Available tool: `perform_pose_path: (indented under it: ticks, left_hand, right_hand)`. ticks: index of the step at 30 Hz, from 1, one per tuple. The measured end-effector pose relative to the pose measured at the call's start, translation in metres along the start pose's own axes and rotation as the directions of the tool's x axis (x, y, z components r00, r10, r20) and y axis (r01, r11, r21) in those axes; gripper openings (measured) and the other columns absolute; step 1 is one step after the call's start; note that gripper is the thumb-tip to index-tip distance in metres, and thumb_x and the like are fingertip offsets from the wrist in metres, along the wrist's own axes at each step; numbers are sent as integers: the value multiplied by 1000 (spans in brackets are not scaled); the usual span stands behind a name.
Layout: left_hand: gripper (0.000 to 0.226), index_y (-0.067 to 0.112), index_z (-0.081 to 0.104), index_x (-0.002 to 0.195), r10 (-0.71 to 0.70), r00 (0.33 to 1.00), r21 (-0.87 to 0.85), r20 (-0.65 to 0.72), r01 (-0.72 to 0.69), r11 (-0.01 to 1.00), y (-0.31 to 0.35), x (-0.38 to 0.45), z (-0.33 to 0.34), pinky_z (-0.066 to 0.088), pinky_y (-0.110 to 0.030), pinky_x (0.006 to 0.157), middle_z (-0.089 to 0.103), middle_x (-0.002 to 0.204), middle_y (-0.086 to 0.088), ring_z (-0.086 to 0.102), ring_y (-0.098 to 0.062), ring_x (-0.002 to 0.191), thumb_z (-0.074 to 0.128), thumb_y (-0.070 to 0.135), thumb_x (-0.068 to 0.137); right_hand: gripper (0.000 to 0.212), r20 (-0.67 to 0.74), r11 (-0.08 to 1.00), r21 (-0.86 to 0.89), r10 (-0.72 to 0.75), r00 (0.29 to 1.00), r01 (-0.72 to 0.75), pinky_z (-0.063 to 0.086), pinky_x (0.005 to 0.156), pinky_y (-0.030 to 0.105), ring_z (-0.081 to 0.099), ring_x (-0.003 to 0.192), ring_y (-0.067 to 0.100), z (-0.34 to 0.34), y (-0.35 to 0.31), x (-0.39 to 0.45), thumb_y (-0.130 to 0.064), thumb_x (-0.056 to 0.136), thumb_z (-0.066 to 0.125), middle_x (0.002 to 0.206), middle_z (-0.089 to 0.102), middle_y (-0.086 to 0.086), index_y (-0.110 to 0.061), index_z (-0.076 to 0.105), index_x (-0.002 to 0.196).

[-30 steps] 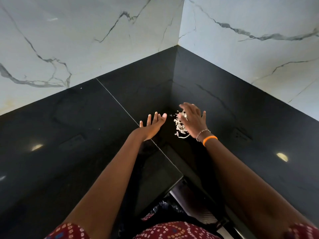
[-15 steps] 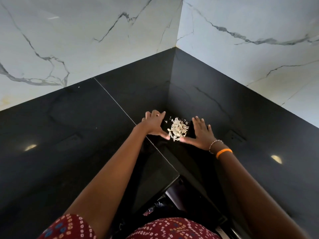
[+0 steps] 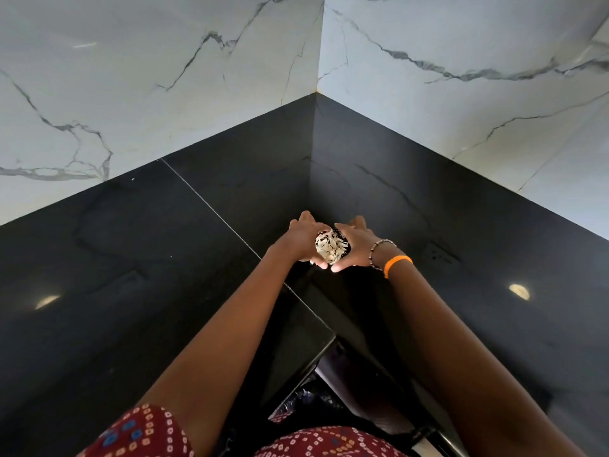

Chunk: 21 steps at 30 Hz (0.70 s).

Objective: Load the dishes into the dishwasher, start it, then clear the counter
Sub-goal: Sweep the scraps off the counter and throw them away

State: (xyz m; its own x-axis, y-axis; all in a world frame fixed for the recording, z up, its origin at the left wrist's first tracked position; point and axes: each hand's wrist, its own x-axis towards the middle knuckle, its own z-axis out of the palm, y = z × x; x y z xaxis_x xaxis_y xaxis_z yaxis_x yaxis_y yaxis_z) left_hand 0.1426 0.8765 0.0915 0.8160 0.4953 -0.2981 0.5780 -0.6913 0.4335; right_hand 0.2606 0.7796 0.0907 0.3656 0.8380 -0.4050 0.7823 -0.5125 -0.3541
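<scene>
Clearing of the black tabletop [image 3: 108, 301] appears to be the step in hand, judged from how things lie. At the upper left of the frame a white marble wall [image 3: 131, 77] is seen, with the dark polished surface spread below it. Near the centre of the frame, the left hand [image 3: 298, 237] is cupped against the left side of a small heap of pale scraps [image 3: 330, 247], its fingers curved round the heap and its thumb drawn under it. Just to the right, the right hand [image 3: 357, 242] is pressed against the other side, so that the scraps are held between both palms, in the inner corner of the tabletop. Whether the heap has been lifted clear of the surface cannot be told. Further right, a beaded bracelet [image 3: 379, 250] and an orange band [image 3: 397, 263] are worn on the right wrist. For the next move, both palms would probably need to be kept closed together while the scraps are carried to a bin, lest bits be spilled.
</scene>
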Motion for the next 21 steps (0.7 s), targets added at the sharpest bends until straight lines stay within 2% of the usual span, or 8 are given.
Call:
perform_pose_path:
  ticks: [4,11,14,16,19,21]
  left_hand:
    - [62,14,55,126,-52,991,-95,-124,41,995,2,0,5,47,-36,91,42,122,-7,52,-26,108,80,14,69]
    - [22,9,67,102,-79,964,-177,-254,34,984,0,0,18,46,-27,73,56,108,-6,59,-22,93,69,12,81]
    - [20,9,68,102,-87,963,-172,-257,43,984,2,1,20,50,-29,74,61,105,-7,62,-24,92,62,8,84]
    - [21,9,68,104,-88,967,-166,-241,49,985,4,1,18,53,-31,77,63,105,-9,63,-24,92,61,6,84]
    - [25,8,68,107,-110,972,-208,-207,66,976,2,3,16,55,-33,80,64,106,-9,65,-24,90,62,5,83]
    - [23,6,68,105,-113,975,-268,-191,59,962,0,4,14,54,-31,78,66,105,-11,66,-24,88,66,7,82]
  right_hand:
    - [79,-50,1000,25,-1,999,2,41,101,41,42,119,32,6,-20,6,-34,68,78,130,29,9,-15,36,132]
    - [49,-59,998,-51,24,998,-27,36,99,35,42,120,31,7,-27,4,-29,86,62,129,37,12,-9,45,126]
    - [38,-76,996,-11,84,994,-85,39,99,39,46,116,35,10,-28,7,-35,94,48,126,40,13,-8,51,120]
    - [35,-82,996,12,91,992,-90,41,96,37,48,113,33,10,-28,9,-34,94,47,123,46,15,-6,54,115]
    - [22,-105,996,6,92,990,-91,41,86,31,51,110,27,7,-29,10,-16,90,52,116,56,16,-3,61,106]
    - [20,-118,994,0,106,987,-107,41,76,27,56,106,27,3,-30,9,-6,87,54,112,62,17,-1,64,103]
